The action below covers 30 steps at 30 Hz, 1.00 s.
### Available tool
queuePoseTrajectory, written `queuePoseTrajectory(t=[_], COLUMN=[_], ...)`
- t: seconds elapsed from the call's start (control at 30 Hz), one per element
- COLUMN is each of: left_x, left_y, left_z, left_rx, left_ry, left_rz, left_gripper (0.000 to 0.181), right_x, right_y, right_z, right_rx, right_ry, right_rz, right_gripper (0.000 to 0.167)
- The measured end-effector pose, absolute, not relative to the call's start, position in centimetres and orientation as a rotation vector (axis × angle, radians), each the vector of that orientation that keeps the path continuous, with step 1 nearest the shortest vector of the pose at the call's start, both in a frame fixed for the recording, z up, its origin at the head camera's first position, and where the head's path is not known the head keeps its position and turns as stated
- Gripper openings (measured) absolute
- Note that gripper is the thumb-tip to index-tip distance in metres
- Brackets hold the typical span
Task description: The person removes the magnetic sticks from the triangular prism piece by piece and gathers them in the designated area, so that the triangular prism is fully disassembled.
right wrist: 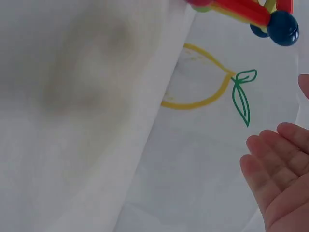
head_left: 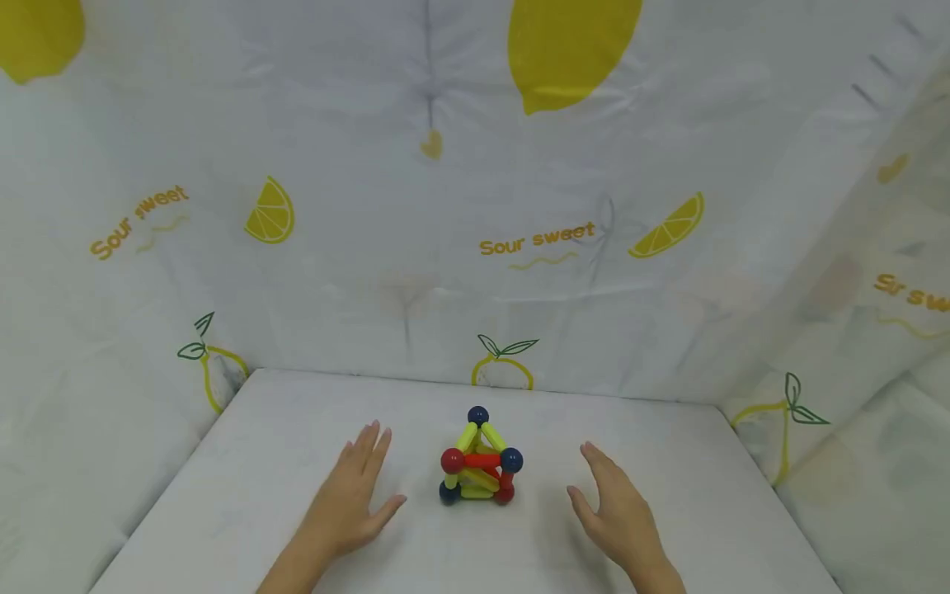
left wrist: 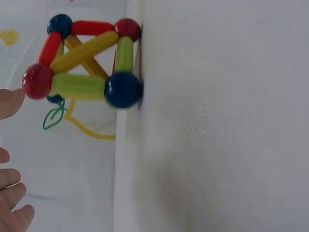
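A small structure of coloured rods and balls (head_left: 482, 461) stands on the white table, with a dark blue ball (head_left: 478, 416) at its top and red and blue balls at the other corners. My left hand (head_left: 345, 499) is to its left, fingers extended and thumb apart, touching nothing. On the other side, my right hand (head_left: 619, 516) is held with its fingers straight and holds nothing. The left wrist view shows the structure's yellow rod (left wrist: 84, 52) crossing one face. In the right wrist view only part of the structure, with a blue ball (right wrist: 283, 28), shows at the top.
The white table (head_left: 282, 429) reaches back to a white cloth (head_left: 356, 280) printed with lemons and lettering. The same cloth hangs along the left and right sides of the table.
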<state>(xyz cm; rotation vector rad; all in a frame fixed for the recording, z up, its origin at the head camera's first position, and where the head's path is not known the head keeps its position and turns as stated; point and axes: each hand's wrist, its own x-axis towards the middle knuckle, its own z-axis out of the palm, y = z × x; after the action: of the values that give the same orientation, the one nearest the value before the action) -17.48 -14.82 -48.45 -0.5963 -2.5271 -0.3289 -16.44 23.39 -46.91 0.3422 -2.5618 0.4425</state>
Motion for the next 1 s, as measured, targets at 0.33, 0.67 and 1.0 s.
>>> queuePoseTrajectory(t=[0.33, 0.67, 1.0], left_x=[-19.3, -19.4, -18.6], left_y=[-8.0, -5.1, -4.6], left_z=[-50.7, -51.8, -48.6], left_rx=[-0.596, -0.606, -0.625], left_ry=[-2.420, -2.193, -2.156], left_rz=[-1.386, -1.736, -1.682], left_gripper=[0.069, 0.054, 0.049], right_x=[-18.1, -18.3, -18.3], right_y=[17.3, 14.7, 14.3], right_z=[-48.6, -49.6, -48.6], right_rx=[0.411, 0.293, 0.296], right_ry=[-2.427, -2.319, -2.270], right_rz=[1.158, 1.477, 1.474], right_gripper=[0.049, 0.043, 0.042])
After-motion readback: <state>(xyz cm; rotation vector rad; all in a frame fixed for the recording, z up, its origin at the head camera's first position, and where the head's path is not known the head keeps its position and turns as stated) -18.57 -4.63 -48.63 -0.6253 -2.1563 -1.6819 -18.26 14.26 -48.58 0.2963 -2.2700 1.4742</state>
